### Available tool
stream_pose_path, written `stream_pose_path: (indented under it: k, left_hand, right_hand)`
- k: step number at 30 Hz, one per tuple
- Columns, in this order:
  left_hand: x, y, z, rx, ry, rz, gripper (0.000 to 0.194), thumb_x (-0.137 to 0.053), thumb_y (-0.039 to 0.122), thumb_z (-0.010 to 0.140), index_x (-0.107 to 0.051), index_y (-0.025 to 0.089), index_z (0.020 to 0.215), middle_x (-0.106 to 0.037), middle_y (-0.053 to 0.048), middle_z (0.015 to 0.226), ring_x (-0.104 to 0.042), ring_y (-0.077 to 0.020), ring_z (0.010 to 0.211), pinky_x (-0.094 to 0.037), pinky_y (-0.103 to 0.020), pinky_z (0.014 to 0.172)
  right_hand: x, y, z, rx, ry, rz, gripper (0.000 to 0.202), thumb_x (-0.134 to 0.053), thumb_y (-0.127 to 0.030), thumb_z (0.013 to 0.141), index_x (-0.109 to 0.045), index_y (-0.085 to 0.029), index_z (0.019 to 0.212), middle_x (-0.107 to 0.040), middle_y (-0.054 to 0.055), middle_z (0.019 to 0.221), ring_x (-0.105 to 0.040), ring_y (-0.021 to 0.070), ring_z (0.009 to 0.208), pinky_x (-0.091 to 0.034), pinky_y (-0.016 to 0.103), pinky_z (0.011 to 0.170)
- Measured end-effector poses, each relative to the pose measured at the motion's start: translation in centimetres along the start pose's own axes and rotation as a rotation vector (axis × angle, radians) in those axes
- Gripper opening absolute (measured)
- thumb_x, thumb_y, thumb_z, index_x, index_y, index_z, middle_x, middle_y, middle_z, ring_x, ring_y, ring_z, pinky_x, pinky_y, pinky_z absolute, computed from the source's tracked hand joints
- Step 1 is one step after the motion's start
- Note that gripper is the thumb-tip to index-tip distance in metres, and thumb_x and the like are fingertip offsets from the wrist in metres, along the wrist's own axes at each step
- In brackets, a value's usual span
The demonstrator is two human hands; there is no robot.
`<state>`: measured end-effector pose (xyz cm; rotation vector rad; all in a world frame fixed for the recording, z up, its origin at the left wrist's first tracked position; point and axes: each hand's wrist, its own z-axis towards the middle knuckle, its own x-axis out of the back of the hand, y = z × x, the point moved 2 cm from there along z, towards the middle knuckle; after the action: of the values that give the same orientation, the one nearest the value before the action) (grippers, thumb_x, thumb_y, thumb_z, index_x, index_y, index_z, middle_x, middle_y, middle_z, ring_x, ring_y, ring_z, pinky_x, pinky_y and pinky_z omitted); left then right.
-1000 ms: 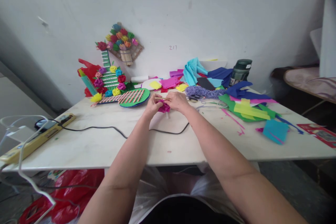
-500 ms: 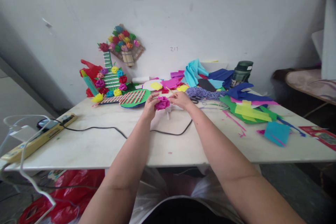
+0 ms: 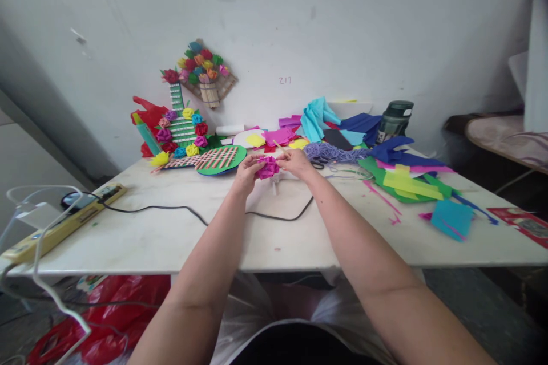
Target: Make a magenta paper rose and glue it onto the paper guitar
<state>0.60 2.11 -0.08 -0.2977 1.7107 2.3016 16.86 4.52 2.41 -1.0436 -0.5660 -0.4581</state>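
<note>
A magenta crepe paper flower (image 3: 268,167) is held above the table between my two hands. My left hand (image 3: 249,173) is closed on its left side, the fingers pinching the ruffled paper. My right hand (image 3: 295,162) is closed too, with a thin pale stick (image 3: 279,146) poking up from its fingers. Its fingertips touch the flower's right edge. Below the flower lies a small pale object (image 3: 275,186), mostly hidden, so I cannot tell its kind.
Left of my hands lies a green oval with pink lattice strips (image 3: 218,159), before a flower-trimmed craft (image 3: 183,131). Purple yarn (image 3: 334,153), coloured paper (image 3: 411,182) and a dark bottle (image 3: 394,120) stand right. A black cord (image 3: 282,218) crosses the table towards a power strip (image 3: 64,228).
The flower has turned slightly and shifted a little to the right, with its right edge now at my right fingertips. Both hands keep their hold.
</note>
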Motion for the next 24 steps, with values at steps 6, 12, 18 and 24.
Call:
stream_pose_path:
  k: [6, 12, 18, 24]
  left_hand:
    - [0.4, -0.1, 0.3, -0.002, -0.007, -0.032, 0.041, -0.08, 0.023, 0.054, -0.059, 0.015, 0.089, -0.068, -0.001, 0.071, -0.065, -0.0119, 0.057, -0.053, -0.022, 0.054]
    - [0.5, 0.2, 0.2, 0.019, 0.001, -0.04, 0.05, -0.081, 0.025, 0.054, -0.059, 0.015, 0.098, -0.069, -0.001, 0.074, -0.065, -0.0118, 0.058, -0.054, -0.023, 0.055]
    - [0.7, 0.1, 0.2, 0.034, -0.027, -0.009, 0.051, -0.083, 0.028, 0.055, -0.06, 0.016, 0.099, -0.069, -0.001, 0.078, -0.065, -0.0119, 0.061, -0.055, -0.023, 0.056]
    - [0.8, 0.1, 0.0, 0.054, -0.024, -0.016, 0.049, -0.085, 0.027, 0.052, -0.061, 0.014, 0.092, -0.069, -0.002, 0.076, -0.065, -0.0118, 0.059, -0.054, -0.022, 0.055]
  right_hand:
    - [1.9, -1.8, -1.0, -0.019, -0.027, -0.183, 0.036, -0.041, -0.043, 0.092, -0.065, -0.017, 0.098, -0.07, 0.006, 0.089, -0.063, 0.0189, 0.081, -0.044, 0.027, 0.071]
    - [2.9, -2.1, -1.1, 0.02, -0.07, -0.277, 0.035, -0.031, -0.041, 0.096, -0.056, -0.016, 0.102, -0.067, 0.007, 0.086, -0.061, 0.0196, 0.077, -0.041, 0.028, 0.068]
    - [3.0, -1.4, -1.0, 0.033, -0.13, -0.284, 0.041, -0.029, -0.044, 0.097, -0.06, -0.018, 0.095, -0.067, 0.006, 0.082, -0.058, 0.0166, 0.071, -0.037, 0.025, 0.064]
    - [3.1, -0.4, -0.7, 0.128, -0.062, -0.368, 0.029, -0.048, -0.039, 0.088, -0.067, -0.018, 0.082, -0.067, 0.003, 0.079, -0.053, 0.0144, 0.069, -0.03, 0.024, 0.058]
